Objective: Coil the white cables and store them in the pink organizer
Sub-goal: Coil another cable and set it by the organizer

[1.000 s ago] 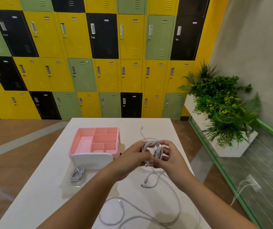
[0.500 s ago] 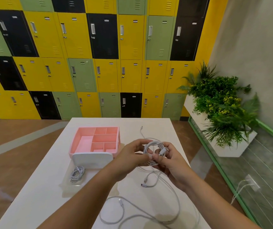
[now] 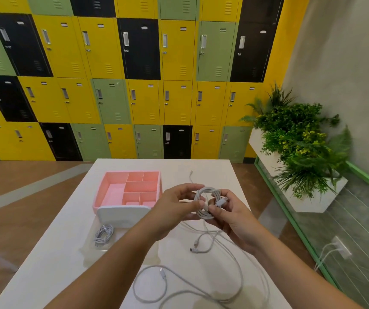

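no readable text, locker (image 3: 139, 47) label plates too small to read

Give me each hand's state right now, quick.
Left hand: pinches the coiled white cable.
Right hand: holds the same coil, thumb and fingers curled round it.

I see bare table (image 3: 63, 259) on the near-L side, room for a hand there. Pink organizer (image 3: 103, 192) stands open-topped, reachable from above. Small cable bundle (image 3: 103, 234) lies just in front of its white front, blocking a low approach. L hand (image 3: 172, 210) sits btwn the coil (image 3: 201, 214) & organizer. Loose cables (image 3: 162, 273) sprawl over the near-R tabletop, under R hand (image 3: 232, 217): snag risk.
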`<state>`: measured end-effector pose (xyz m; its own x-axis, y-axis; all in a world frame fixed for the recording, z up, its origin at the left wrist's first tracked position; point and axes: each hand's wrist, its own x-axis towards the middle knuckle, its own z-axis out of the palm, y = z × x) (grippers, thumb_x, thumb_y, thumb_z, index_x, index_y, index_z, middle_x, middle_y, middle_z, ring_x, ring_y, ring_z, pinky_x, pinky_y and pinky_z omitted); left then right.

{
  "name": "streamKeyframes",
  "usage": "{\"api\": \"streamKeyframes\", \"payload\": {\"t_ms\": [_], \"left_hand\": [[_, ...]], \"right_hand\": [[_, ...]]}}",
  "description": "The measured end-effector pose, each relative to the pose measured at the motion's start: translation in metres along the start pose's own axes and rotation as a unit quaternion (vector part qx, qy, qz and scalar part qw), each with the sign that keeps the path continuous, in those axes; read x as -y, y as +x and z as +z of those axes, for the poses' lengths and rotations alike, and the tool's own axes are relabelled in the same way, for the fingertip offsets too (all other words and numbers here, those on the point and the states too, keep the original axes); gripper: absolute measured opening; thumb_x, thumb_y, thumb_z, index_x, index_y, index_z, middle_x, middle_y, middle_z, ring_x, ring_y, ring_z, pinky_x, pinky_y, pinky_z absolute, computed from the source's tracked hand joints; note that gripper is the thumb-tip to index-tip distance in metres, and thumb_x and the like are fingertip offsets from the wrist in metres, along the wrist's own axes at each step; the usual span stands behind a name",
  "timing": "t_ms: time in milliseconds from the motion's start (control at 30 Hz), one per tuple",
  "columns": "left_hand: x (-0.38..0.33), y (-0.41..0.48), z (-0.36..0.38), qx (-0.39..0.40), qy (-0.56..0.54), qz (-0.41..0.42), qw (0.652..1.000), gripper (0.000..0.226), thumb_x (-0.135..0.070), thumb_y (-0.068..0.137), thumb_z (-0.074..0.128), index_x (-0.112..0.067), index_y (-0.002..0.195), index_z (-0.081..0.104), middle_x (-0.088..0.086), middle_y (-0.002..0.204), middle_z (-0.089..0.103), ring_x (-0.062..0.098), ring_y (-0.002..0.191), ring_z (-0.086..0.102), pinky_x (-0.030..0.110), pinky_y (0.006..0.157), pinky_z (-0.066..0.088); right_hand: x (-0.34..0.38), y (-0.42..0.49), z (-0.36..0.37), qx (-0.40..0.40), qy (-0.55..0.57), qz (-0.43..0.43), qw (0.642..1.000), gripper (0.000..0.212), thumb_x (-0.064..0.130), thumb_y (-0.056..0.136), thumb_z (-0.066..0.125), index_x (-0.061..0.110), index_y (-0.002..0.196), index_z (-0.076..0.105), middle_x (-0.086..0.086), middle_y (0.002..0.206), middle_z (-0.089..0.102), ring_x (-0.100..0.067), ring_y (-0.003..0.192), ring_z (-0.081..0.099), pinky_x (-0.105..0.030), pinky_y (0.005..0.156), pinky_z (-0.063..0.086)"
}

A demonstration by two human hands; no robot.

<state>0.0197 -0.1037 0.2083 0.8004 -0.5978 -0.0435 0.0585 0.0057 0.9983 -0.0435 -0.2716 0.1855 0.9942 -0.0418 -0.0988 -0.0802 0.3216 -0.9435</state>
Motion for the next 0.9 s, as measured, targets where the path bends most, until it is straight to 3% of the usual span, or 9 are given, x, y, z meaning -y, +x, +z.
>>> {"api": "streamKeyframes", "payload": {"t_ms": [167,400,467,567,767,900], "left_hand": [[0.003,0.002,0.007,-0.071,0.066,0.036,0.995,0.026,-0.011,0.086,0.069,-0.023,0.109,0.064,0.008,0.098,0.064,0.023,0.082,0.07,0.028,0.068,0.058],[-0.001,0.007,0.005,-0.106,0.131,0.03,0.985,0.029,-0.013,0.082,0.075,-0.023,0.104,0.059,0.008,0.093,0.062,0.018,0.076,0.067,0.02,0.059,0.054],[-0.003,0.007,0.004,-0.097,0.119,0.006,0.988,0.025,-0.013,0.083,0.074,-0.019,0.103,0.059,0.011,0.094,0.061,0.023,0.08,0.068,0.025,0.062,0.058],[-0.004,0.008,0.0,-0.054,0.136,-0.022,0.989,0.012,-0.015,0.088,0.067,-0.018,0.099,0.063,0.009,0.096,0.065,0.024,0.088,0.067,0.032,0.077,0.059],[-0.008,0.006,-0.005,-0.033,0.258,-0.009,0.965,0.019,-0.008,0.087,0.055,-0.024,0.095,0.061,0.005,0.094,0.064,0.013,0.079,0.057,0.028,0.073,0.05],[-0.005,0.006,-0.007,-0.004,0.256,-0.001,0.967,0.012,-0.013,0.09,0.055,-0.022,0.098,0.058,0.004,0.095,0.063,0.016,0.082,0.056,0.032,0.076,0.049]], "right_hand": [[-0.005,0.001,0.006,-0.006,-0.016,-0.022,1.0,0.033,0.001,0.089,0.062,0.007,0.119,0.05,-0.024,0.115,0.06,-0.032,0.102,0.067,-0.036,0.086,0.055],[-0.001,0.003,0.009,-0.049,-0.122,-0.062,0.989,0.033,0.004,0.083,0.072,0.014,0.11,0.055,-0.022,0.109,0.06,-0.037,0.1,0.064,-0.043,0.086,0.057],[0.0,0.004,0.009,-0.047,-0.137,-0.066,0.987,0.034,0.005,0.081,0.073,0.015,0.109,0.056,-0.019,0.108,0.062,-0.035,0.099,0.065,-0.045,0.087,0.057],[0.003,0.005,0.008,-0.036,-0.102,-0.06,0.992,0.031,0.001,0.083,0.069,0.009,0.111,0.057,-0.017,0.102,0.064,-0.029,0.09,0.068,-0.037,0.08,0.057],[0.001,0.004,0.01,-0.029,-0.04,-0.04,0.998,0.024,0.002,0.091,0.059,0.005,0.114,0.057,-0.013,0.091,0.064,-0.024,0.083,0.067,-0.032,0.075,0.055],[0.005,0.007,0.012,-0.045,-0.056,-0.037,0.997,0.017,0.004,0.09,0.061,0.005,0.107,0.059,-0.002,0.078,0.064,-0.017,0.074,0.066,-0.028,0.066,0.054]]}}
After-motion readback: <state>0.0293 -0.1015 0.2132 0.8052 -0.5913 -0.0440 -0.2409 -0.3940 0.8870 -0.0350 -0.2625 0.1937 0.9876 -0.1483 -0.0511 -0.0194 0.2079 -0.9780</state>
